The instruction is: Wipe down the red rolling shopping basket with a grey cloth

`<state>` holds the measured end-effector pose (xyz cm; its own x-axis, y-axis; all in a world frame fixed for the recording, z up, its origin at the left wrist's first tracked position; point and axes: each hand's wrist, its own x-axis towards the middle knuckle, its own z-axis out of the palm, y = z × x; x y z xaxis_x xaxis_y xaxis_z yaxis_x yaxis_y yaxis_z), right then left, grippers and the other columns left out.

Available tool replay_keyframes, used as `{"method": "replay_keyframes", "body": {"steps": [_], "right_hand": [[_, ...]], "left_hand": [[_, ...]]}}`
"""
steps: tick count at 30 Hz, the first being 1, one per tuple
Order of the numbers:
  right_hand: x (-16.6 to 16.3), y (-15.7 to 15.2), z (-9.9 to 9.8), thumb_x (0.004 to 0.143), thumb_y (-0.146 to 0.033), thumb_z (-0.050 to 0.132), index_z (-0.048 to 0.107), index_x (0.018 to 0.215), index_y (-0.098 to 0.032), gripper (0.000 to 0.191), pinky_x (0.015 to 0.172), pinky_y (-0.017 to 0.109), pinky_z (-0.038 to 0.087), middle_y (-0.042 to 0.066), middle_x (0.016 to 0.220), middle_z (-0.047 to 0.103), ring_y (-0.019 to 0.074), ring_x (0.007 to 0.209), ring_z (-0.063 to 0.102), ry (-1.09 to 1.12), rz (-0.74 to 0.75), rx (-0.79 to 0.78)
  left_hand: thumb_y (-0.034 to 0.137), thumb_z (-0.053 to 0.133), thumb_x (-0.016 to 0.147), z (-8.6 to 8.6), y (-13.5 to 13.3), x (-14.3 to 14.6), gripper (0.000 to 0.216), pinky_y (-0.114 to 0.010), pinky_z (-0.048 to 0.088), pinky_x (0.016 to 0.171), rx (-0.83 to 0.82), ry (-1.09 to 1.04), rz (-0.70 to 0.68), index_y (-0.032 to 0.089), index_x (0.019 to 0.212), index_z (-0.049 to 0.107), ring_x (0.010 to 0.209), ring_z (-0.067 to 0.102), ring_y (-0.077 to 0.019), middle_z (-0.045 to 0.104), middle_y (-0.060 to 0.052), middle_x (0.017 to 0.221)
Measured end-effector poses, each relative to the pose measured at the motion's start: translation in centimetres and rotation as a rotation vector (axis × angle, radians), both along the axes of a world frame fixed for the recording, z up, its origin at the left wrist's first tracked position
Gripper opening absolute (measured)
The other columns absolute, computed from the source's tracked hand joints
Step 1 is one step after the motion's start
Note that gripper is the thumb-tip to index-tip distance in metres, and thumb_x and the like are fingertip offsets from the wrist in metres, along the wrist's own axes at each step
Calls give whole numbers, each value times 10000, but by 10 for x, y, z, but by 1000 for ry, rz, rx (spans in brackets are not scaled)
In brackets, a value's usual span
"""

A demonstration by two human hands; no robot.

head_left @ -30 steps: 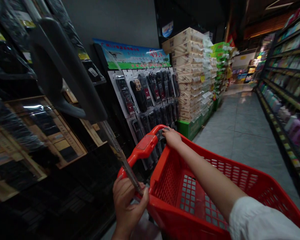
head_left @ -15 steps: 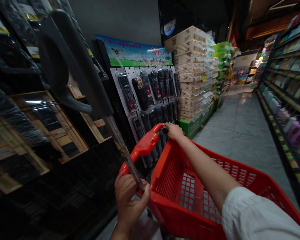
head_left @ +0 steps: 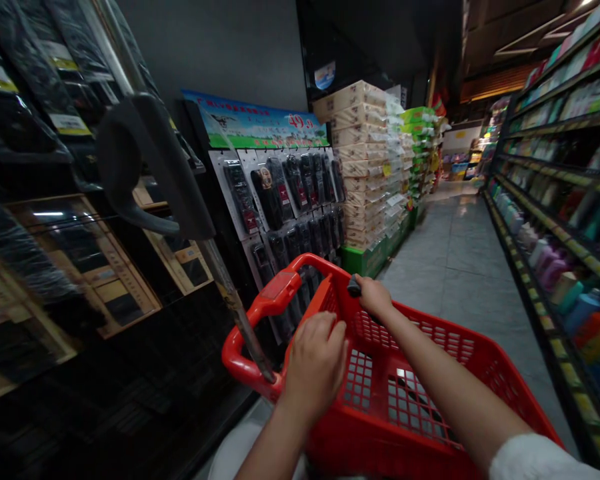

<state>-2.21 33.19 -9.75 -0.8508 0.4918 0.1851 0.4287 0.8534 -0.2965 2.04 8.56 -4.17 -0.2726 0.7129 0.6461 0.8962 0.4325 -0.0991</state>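
Fingers of your left hand (head_left: 316,360) curl over the basket (head_left: 430,400) rim; your right hand (head_left: 375,298) grips its handle (head_left: 280,297).

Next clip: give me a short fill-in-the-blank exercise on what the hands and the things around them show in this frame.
1. The basket that both hands touch is coloured ____.
2. The left hand rests on the basket's near ____.
3. The long tool with the dark head leans against the basket's ____.
4. The stacked cartons stand on the ____ side of the aisle.

Missing words: red; rim; handle; left
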Motion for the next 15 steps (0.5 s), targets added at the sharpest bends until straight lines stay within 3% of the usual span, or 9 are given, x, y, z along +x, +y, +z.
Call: {"method": "replay_keyframes", "body": {"steps": [3, 6, 8, 11, 15], "right_hand": [[9, 2, -3, 838, -86, 468, 488, 1381, -241, 565, 829, 313, 476, 122, 1201, 668, 254, 1082, 640, -1, -17, -9], [12, 5, -4, 834, -73, 461, 522, 1342, -205, 528, 837, 322, 480, 139, 1163, 680, 254, 1062, 649, -3, -28, -32], [5, 2, 0, 835, -69, 457, 522, 1337, -188, 520, 876, 324, 473, 141, 1176, 676, 247, 1091, 637, 13, -1, -41], [-24, -10, 16, 863, -83, 439, 471, 1388, -191, 537, 967, 344, 442, 140, 1291, 625, 241, 1197, 581, 50, 75, -44], [-69, -34, 38, 882, -124, 468, 362, 1477, -252, 618, 1086, 421, 367, 103, 1550, 382, 262, 1399, 387, 83, 193, -34]], "left_hand": [[170, 518, 868, 3, 35, -23, 462, -469, 416, 1077, -277, -272, 330, 118, 1328, 525, 1360, 430, -323, 463, -194, 1468], [134, 449, 858, -1, 41, -40, 608, -521, 487, 962, -488, -487, 565, 72, 1458, 375, 1305, 485, -387, 331, -260, 1531], [107, 390, 854, -4, 36, -45, 637, -476, 526, 887, -545, -543, 596, 51, 1485, 320, 1212, 573, -372, 303, -282, 1533], [69, 372, 822, -8, 26, -48, 659, -404, 510, 918, -561, -533, 521, 28, 1478, 328, 1170, 617, -326, 330, -283, 1515], [-17, 339, 751, -8, 21, -49, 733, -372, 498, 934, -591, -481, 468, 41, 1481, 332, 1163, 630, -289, 312, -261, 1523]]}}
